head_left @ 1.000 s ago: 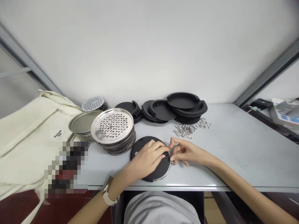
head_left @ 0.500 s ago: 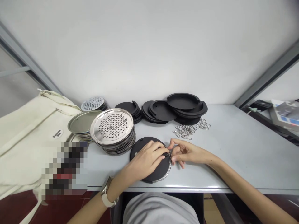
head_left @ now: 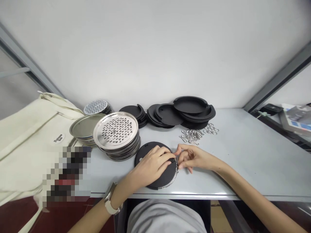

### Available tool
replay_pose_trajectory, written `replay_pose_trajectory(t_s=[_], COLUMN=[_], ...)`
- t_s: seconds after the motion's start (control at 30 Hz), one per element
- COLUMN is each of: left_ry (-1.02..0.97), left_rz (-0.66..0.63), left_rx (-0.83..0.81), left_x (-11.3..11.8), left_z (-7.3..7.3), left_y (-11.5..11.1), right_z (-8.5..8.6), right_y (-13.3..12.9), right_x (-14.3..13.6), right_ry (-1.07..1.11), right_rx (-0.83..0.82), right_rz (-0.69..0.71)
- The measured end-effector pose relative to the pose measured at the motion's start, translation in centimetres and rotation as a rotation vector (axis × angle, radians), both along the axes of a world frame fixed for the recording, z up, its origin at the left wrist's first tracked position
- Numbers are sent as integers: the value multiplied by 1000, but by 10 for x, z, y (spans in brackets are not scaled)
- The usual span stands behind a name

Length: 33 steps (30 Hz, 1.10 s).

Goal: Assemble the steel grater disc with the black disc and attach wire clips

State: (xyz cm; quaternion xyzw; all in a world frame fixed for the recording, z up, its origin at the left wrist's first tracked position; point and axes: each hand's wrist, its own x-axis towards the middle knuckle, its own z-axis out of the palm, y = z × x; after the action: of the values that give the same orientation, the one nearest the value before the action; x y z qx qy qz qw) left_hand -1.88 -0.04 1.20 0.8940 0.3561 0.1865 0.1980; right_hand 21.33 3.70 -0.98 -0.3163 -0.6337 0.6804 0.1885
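A black round disc [head_left: 147,151] with a silver metal edge along its right side lies flat near the front of the table. My left hand [head_left: 155,165] rests over it, fingers bent together and pressing at the right rim. At that same rim, my right hand [head_left: 190,158] is closed in a pinch on a small metal snap hook [head_left: 177,169]. Fingertips partly hide the hook, so how it joins the disc cannot be made out. Behind my right hand lie several loose metal snap hooks [head_left: 191,136], with metal rings [head_left: 211,129] beside them.
Left of the disc stands a stack of round metal grater plates [head_left: 119,131], beside plain metal discs [head_left: 85,127]. Black round holders [head_left: 190,105] are piled along the wall. A cream cloth bag [head_left: 26,136] lies at left, and a box [head_left: 298,118] at far right.
Both hands stay at the disc's right rim. My right fingers have shifted very slightly around the hook, and the whole view has moved a little.
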Motion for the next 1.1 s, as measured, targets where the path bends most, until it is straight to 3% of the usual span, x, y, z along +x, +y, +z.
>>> replay_pose_trajectory(t_s=[0.8, 1.1], left_ry=[-14, -82], left_rz=[45, 64], left_rx=[9, -71], left_x=[2, 3], left_z=[0, 0], left_y=[-1, 1], right_z=[8, 8], right_y=[-4, -5], right_x=[-1, 2], right_ry=[-8, -122], right_rx=[118, 310], right_rz=[-44, -105])
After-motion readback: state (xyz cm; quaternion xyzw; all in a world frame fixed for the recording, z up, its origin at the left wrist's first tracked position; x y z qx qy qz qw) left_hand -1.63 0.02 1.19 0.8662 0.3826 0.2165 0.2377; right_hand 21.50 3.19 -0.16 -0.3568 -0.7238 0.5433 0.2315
